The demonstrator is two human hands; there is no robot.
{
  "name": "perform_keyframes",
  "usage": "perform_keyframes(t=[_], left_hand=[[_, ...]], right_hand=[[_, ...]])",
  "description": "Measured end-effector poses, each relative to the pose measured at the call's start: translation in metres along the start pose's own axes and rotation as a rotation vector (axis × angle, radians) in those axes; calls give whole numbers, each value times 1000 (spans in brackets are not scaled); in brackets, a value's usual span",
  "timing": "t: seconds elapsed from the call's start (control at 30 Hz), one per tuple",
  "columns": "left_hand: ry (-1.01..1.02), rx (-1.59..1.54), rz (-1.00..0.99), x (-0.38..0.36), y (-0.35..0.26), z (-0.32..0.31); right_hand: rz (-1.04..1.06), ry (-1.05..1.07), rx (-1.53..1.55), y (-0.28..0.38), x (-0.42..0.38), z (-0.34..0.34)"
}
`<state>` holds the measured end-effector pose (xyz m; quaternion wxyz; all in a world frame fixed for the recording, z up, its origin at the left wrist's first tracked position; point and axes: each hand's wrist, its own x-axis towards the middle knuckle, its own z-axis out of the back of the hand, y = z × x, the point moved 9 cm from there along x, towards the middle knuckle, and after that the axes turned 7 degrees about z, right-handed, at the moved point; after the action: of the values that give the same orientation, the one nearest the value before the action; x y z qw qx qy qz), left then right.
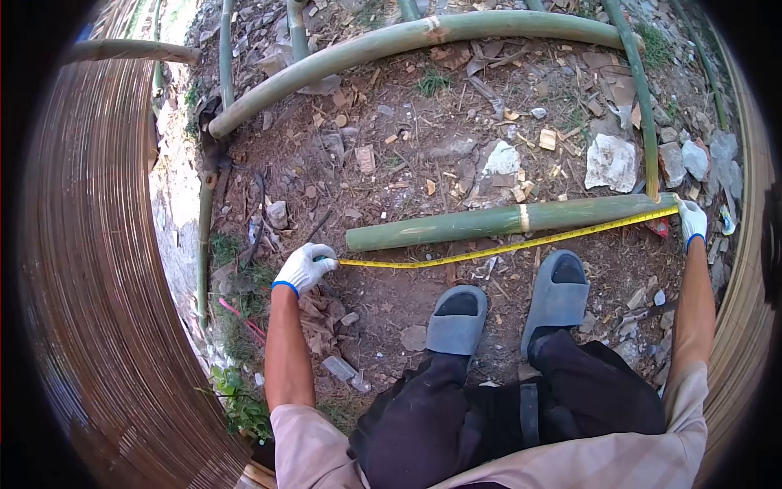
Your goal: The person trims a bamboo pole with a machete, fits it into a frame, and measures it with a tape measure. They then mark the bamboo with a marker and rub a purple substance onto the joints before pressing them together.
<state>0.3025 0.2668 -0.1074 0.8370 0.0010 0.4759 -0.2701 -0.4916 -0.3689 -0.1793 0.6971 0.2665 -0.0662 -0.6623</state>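
A yellow tape measure (pixel 472 254) is stretched between my two gloved hands, running alongside a cut length of green bamboo (pixel 456 226) on the ground. My left hand (pixel 306 267), in a white glove with a blue cuff, is closed around the tape's left end, just short of the bamboo's near-left end. At the other end, my right hand (pixel 691 220), gloved the same way, pinches the tape against the bamboo's right tip. The tape sags slightly away from the pole on the left and meets it on the right.
A thick bamboo pole (pixel 358 61) arches across the back. An upright green pole (pixel 639 98) comes down to the measured piece's right end. White rocks (pixel 611 162) and wood chips litter the dirt. Slatted screens (pixel 90 204) flank both sides. My feet in grey slides (pixel 457 326) stand below the tape.
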Motion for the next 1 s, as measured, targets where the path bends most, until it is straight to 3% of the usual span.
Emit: perform_keyframes(t=[0.13, 0.2, 0.33, 0.5, 1.0], left_hand=[[-14, 126, -81, -14, -35, 13], [180, 22, 63, -22, -40, 3], [184, 119, 180, -34, -35, 2], [-23, 92, 145, -32, -40, -1], [-124, 205, 145, 3, -56, -8]], right_hand=[[-10, -3, 15, -2, 3, -1], [-8, 3, 30, -8, 6, -3], [-32, -5, -34, 11, -3, -1], [-23, -12, 39, -15, 6, -6], [-37, -33, 128, -4, -3, -11]])
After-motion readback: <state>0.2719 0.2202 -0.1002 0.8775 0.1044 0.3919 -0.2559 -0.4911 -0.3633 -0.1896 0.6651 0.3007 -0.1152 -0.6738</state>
